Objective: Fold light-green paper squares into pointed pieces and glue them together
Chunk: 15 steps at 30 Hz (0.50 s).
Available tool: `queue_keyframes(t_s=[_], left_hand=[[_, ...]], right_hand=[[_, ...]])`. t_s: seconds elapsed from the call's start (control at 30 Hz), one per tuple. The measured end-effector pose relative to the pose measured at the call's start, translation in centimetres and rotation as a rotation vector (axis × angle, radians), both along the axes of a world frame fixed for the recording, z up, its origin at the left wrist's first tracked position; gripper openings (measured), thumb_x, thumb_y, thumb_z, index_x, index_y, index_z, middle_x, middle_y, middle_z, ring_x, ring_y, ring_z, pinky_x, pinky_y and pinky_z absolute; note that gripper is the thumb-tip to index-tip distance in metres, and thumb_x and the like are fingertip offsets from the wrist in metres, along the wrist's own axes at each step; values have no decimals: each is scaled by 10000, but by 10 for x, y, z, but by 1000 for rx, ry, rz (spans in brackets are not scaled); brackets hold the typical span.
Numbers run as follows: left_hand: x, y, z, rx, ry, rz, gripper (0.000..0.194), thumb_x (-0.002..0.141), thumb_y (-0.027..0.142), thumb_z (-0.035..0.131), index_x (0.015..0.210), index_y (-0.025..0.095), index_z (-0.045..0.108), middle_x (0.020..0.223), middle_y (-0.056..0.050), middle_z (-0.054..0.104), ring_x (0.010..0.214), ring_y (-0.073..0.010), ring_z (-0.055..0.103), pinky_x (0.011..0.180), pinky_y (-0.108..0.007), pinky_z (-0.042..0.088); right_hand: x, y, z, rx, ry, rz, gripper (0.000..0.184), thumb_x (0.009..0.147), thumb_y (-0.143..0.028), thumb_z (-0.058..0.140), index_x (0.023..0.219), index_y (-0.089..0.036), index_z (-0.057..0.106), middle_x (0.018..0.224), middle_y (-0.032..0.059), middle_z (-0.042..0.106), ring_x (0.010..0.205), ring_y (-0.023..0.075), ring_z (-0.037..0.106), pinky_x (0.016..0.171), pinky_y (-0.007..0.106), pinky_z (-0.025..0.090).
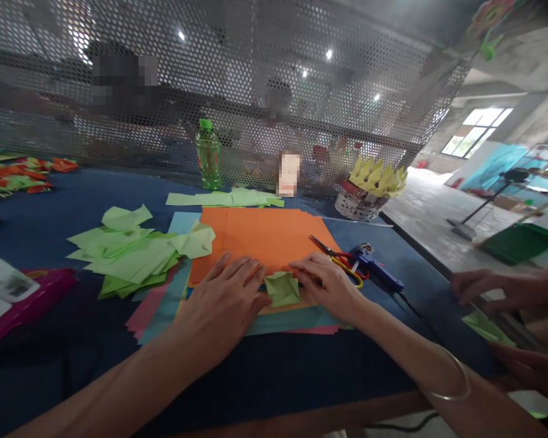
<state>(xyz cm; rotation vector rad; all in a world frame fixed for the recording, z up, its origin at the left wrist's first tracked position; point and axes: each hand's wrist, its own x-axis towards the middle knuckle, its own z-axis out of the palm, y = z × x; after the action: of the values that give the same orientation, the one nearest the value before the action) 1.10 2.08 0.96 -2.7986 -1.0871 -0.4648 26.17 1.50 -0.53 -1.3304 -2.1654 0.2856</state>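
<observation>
A small creased square of green paper (282, 288) lies on the stack of coloured sheets, in front of me. My left hand (232, 289) rests flat over the orange sheet (260, 231), fingers stretched out, its thumb at the square's left edge. From the other side, my right hand (326, 283) has its bent fingers and thumb closed on the square's right edge. Just beyond the right hand are scissors (322, 244) with a dark blade and a blue hot glue gun (377, 267) with a cord. Yellow and red handles lie between them, partly covered.
Loose green paper pieces (132, 249) are heaped on the left, near a magenta object (31, 298). Green strips (223, 198), a green bottle (209, 155) and a pot with yellow folded paper (365, 188) stand farther back. Another person's hands (497, 289) hold green paper at right.
</observation>
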Motion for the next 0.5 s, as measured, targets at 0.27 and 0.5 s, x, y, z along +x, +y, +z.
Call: queue_keyframes(t_s=[0.27, 0.5], left_hand=[[3, 0, -2, -18, 25, -21, 343, 993, 228, 512, 1296, 89, 597, 1323, -182, 616, 1264, -351, 537, 1112, -577, 354], [0, 3, -8, -4, -40, -51, 326, 986, 262, 523, 1271, 130, 612, 1284, -157, 639, 1229, -334, 566, 1127, -577, 339]], right_hand=[[1, -1, 0, 4, -120, 32, 337, 959, -330, 627, 1286, -250, 637, 1095, 78, 603, 1049, 238, 573, 903, 378, 476], [-2, -2, 3, 8, -81, 44, 256, 914, -270, 686, 1165, -217, 676, 1037, 73, 627, 990, 222, 597, 862, 349, 485]])
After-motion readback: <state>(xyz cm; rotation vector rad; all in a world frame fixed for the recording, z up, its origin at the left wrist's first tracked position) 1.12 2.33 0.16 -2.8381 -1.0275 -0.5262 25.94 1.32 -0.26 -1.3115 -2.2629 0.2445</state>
